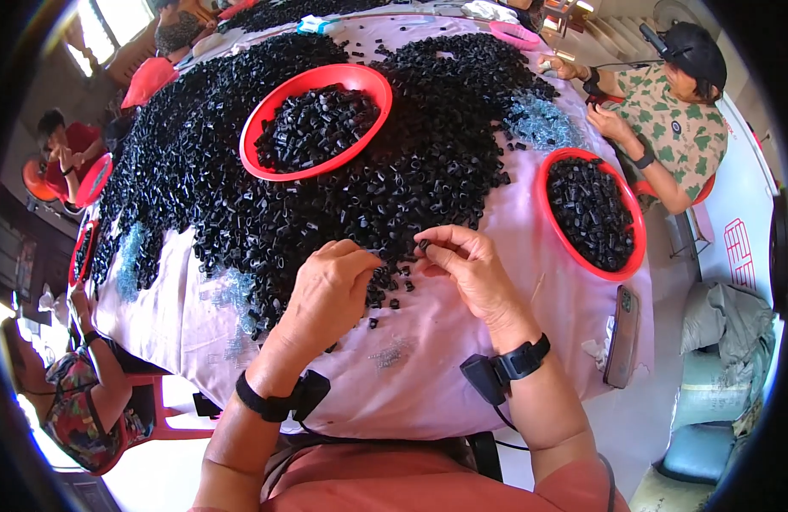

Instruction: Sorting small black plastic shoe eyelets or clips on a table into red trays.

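Observation:
Near the front edge of a large heap of small black plastic pieces, my two hands are raised over the pink cloth. Between thumb and fingertips my right hand pinches a small black plastic piece. My left hand is closed, with its thumb and fingers drawn together toward the right hand; anything inside them is hidden from this view. A few loose black pieces lie on the cloth under and between the hands. Both wrists wear black bands.
A red basin of black pieces sits on the heap, and another red basin stands at the right. Clear bluish scraps lie nearby. A phone rests by the right edge. A person works at the right; others sit at the left.

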The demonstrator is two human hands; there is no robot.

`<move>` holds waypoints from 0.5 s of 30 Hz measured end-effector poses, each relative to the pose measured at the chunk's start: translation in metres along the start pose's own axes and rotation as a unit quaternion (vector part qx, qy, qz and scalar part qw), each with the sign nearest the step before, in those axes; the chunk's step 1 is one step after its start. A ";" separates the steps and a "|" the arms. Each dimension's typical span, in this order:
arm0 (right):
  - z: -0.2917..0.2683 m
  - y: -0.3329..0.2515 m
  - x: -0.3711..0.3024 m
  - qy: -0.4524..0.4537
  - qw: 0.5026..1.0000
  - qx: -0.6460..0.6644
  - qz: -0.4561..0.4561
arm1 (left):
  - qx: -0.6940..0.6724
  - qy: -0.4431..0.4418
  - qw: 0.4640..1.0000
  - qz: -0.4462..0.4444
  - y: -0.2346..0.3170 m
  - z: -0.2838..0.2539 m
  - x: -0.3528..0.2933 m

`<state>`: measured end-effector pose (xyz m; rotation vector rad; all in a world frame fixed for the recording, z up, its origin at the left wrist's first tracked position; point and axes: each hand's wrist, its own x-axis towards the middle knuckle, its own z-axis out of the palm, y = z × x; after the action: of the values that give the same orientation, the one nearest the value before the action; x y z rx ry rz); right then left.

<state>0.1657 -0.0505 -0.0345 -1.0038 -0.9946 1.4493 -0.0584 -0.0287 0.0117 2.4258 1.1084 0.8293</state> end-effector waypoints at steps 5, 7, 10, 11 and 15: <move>-0.004 -0.001 -0.001 0.016 0.995 0.091 -0.026 | 0.017 -0.033 0.999 0.027 0.006 0.016 0.016; 0.000 -0.002 0.000 0.018 0.996 0.085 -0.025 | 0.027 -0.033 0.999 0.029 0.003 0.024 0.018; -0.001 -0.001 -0.001 0.018 0.997 0.072 -0.018 | 0.056 -0.036 0.997 0.034 0.001 0.034 0.019; -0.001 -0.002 -0.001 0.017 0.998 0.064 -0.015 | 0.068 -0.045 0.996 0.032 0.002 0.037 0.019; -0.001 -0.001 -0.001 0.019 0.998 0.052 -0.019 | 0.091 -0.065 0.994 0.017 0.004 0.040 0.019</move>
<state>0.1668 -0.0511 -0.0333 -0.9296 -0.8977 1.4313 -0.0208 -0.0191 -0.0097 2.6125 1.1390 0.5920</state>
